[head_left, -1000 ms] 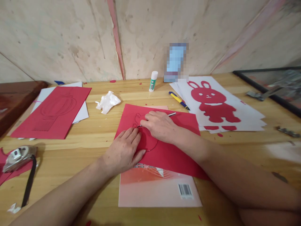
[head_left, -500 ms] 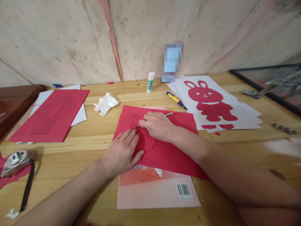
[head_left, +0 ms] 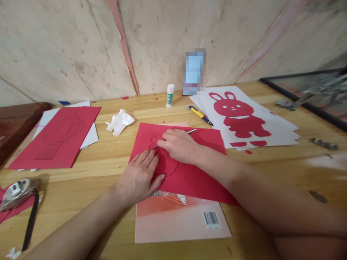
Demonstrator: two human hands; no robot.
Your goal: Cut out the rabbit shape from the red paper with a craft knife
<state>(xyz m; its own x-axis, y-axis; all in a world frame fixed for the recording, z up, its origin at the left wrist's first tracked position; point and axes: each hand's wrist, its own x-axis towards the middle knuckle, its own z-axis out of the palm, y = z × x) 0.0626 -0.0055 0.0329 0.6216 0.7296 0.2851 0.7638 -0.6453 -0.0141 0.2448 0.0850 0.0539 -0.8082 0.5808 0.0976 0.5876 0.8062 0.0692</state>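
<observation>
A sheet of red paper [head_left: 200,169] with a dark outline drawn on it lies at the centre, on top of a pale orange booklet [head_left: 173,224] with a barcode. My right hand [head_left: 179,144] is closed around a slim craft knife [head_left: 192,131], whose silver end sticks out behind the fingers. The knife's tip meets the paper near the top of the rounded outline. Flat on the sheet's left part rests my left hand [head_left: 141,173], fingers stretched out, fingertips close to the tip. Both hands cover parts of the drawing.
Behind the sheet stand a glue stick [head_left: 170,96] and a blurred phone [head_left: 193,72]. A yellow-blue pen [head_left: 201,115] lies beside papers bearing a red rabbit cutout [head_left: 244,126]. On the left are a lantern-drawn red sheet [head_left: 59,144], crumpled tissue [head_left: 120,122] and tape measure [head_left: 20,193].
The whole view has shifted slightly, so things appear a little farther left. Both hands keep nearly the same place on the red paper, the knife still in my right hand.
</observation>
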